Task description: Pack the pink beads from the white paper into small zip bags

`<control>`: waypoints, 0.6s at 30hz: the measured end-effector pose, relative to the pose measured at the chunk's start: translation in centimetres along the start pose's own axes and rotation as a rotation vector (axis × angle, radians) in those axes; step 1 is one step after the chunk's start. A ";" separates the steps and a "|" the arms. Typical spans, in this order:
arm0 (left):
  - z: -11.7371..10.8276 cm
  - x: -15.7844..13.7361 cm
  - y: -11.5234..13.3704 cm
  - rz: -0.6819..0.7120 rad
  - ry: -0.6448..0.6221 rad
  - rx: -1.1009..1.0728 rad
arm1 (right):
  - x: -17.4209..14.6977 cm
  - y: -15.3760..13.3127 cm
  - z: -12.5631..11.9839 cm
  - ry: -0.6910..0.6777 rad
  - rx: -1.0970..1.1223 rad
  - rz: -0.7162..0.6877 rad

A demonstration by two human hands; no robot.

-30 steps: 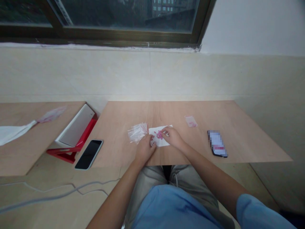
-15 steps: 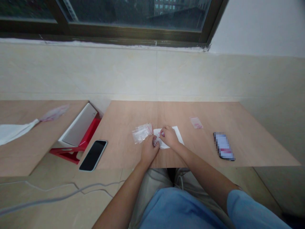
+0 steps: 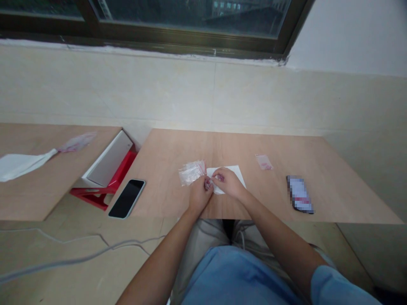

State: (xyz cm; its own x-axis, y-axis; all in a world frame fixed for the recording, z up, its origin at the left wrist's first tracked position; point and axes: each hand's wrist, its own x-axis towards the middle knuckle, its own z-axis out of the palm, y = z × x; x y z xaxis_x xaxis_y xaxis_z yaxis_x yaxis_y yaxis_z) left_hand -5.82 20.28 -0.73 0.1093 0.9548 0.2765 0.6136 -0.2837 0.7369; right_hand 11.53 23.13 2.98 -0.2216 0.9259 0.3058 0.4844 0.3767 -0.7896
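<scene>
Wooden table (image 3: 318, 169) — my left hand (image 3: 199, 197) pinches 1 small bag (image 3: 207, 184), right hand (image 3: 229, 183) pinching pink beads (image 3: 220, 177) off white paper (image 3: 237, 173) — bagging step, next needs steady drop-in.

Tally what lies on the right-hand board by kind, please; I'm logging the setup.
Phones: 2 (dark one, lit one)
Paper sheets: 1, under the hands
Bag piles: 1
Single filled bags: 1
Small bags held by left hand and right hand: 1
Total: 6
</scene>
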 end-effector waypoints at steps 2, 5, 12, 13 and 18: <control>0.1 0.0 -0.1 -0.015 -0.005 -0.011 | 0.3 0.6 -0.2 0.023 -0.096 -0.002; 0.0 0.0 -0.2 -0.015 -0.003 -0.020 | 1.2 2.5 -0.1 0.047 -0.199 0.073; -0.1 0.1 -0.1 0.002 -0.012 0.008 | 2.2 4.5 1.7 -0.017 -0.376 0.011; -0.2 0.2 -0.1 0.005 -0.013 0.012 | 2.3 4.5 1.8 -0.021 -0.386 0.005; -0.2 0.1 0.0 0.007 0.008 0.028 | 2.2 4.0 1.0 0.055 -0.273 0.027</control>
State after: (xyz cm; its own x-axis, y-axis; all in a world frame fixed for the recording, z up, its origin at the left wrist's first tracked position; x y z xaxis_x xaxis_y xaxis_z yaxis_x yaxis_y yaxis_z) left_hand -5.95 20.41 -0.61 0.1074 0.9519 0.2869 0.6347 -0.2877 0.7172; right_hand 12.15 26.62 -0.09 -0.1629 0.9330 0.3208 0.7014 0.3382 -0.6275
